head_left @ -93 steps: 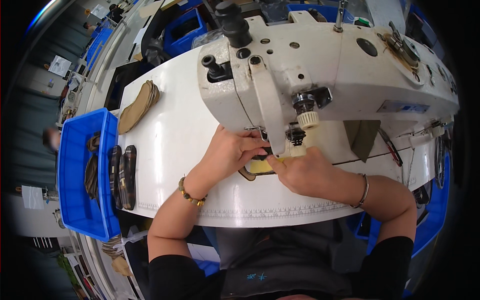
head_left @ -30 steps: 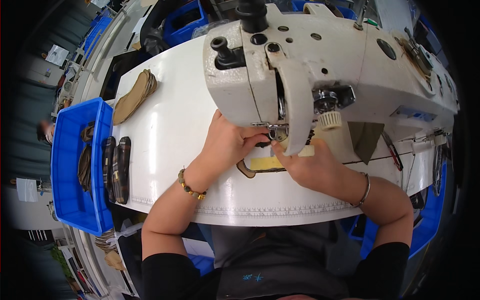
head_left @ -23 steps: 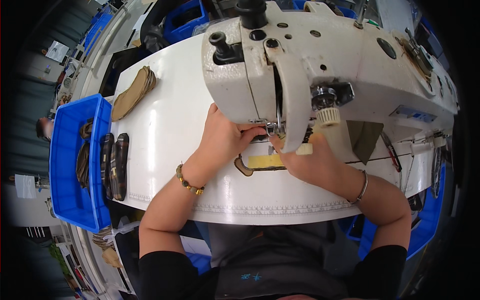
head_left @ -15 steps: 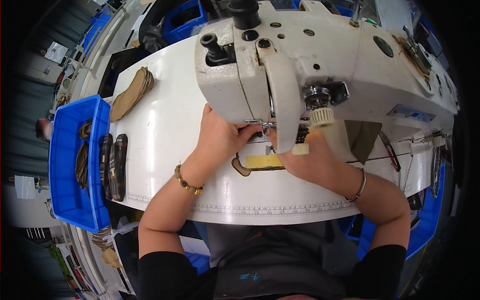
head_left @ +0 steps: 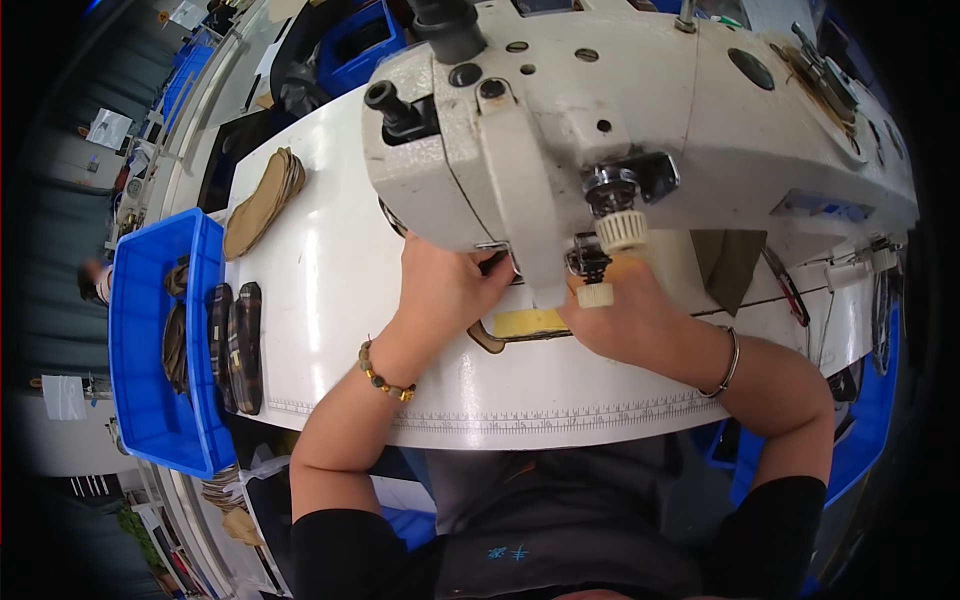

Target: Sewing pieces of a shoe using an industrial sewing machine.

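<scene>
A white sewing machine [head_left: 540, 140] stands over the white table, its head covering part of both hands. My left hand [head_left: 438, 288] lies at the left of the stitching area, thumb and fingers pinched on a dark fabric piece [head_left: 491, 263] that is mostly hidden. A dark curved edge [head_left: 391, 216] shows beyond this hand, under the machine head. My right hand [head_left: 625, 318] is at the right of the presser area; the machine hides its fingertips. Close in front of the hands are a yellow strip [head_left: 525, 323] and a tan, dark-edged piece [head_left: 486, 338].
Tan sole-shaped pieces [head_left: 264, 205] are stacked at the left, near plaid ones [head_left: 243, 345]. A blue bin [head_left: 208, 400] holds more pieces. Right of the machine lie olive cloth [head_left: 728, 265] and red-handled snips [head_left: 787, 288]. A printed ruler [head_left: 560, 424] follows the front edge.
The view has shifted slightly, so the machine sits farther left. A dark curved edge has come into sight beyond my left hand. Both hands stay near the stitching area.
</scene>
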A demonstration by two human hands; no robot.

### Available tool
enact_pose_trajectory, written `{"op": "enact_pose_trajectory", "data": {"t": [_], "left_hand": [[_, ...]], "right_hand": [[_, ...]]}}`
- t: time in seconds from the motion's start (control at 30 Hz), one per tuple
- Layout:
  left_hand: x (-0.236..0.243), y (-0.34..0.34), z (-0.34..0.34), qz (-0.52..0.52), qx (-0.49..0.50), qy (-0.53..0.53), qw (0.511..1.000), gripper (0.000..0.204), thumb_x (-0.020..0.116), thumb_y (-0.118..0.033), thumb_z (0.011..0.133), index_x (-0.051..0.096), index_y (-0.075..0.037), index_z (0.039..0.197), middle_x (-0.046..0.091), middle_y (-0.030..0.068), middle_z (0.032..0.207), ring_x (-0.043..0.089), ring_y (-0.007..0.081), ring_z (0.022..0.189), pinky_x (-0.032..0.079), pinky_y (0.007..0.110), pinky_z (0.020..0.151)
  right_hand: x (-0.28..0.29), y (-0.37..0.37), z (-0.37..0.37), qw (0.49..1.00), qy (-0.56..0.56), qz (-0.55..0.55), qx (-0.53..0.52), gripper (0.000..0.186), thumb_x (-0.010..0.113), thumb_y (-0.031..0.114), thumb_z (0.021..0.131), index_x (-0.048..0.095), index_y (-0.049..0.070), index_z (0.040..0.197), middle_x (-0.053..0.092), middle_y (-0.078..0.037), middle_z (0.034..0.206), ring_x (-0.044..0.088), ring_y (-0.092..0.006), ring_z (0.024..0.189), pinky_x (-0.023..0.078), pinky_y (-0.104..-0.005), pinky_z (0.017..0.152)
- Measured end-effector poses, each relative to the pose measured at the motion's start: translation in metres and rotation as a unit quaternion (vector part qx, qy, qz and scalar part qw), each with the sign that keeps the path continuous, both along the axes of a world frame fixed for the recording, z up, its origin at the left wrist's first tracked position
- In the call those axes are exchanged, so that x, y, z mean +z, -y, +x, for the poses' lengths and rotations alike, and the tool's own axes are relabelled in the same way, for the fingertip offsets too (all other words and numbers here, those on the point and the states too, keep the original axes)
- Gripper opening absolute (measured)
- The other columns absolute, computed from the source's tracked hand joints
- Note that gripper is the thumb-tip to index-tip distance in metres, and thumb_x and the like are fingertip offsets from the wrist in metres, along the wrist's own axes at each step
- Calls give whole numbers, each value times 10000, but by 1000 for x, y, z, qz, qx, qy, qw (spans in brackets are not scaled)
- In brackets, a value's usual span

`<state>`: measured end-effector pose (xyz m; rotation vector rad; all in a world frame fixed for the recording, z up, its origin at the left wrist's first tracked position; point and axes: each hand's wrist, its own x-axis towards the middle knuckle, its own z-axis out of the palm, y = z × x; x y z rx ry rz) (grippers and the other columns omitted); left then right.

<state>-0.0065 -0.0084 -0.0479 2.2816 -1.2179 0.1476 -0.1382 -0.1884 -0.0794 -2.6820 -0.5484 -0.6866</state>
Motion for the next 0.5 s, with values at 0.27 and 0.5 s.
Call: {"op": "enact_pose_trajectory", "data": {"t": [0.27,0.5], "left_hand": [[10,3,0,-12,-18,-44,999,304,818,-174,680,755,-90,966,712,102,901,663,335,879,514,447,796],[1,0,25,37,-47,-46,997,151,709,-129,834,703,-4,919,698,94,764,620,195,633,510,333,619]], "right_hand": [[9,-14,-8,999,-3,-47,14,84,667,124,738,631,52,764,554,-68,619,609,-221,526,490,-357,460],[7,-23,-11,999,34,-30,16,98,655,119,747,581,53,749,530,-41,675,607,-180,523,488,-350,437]]}}
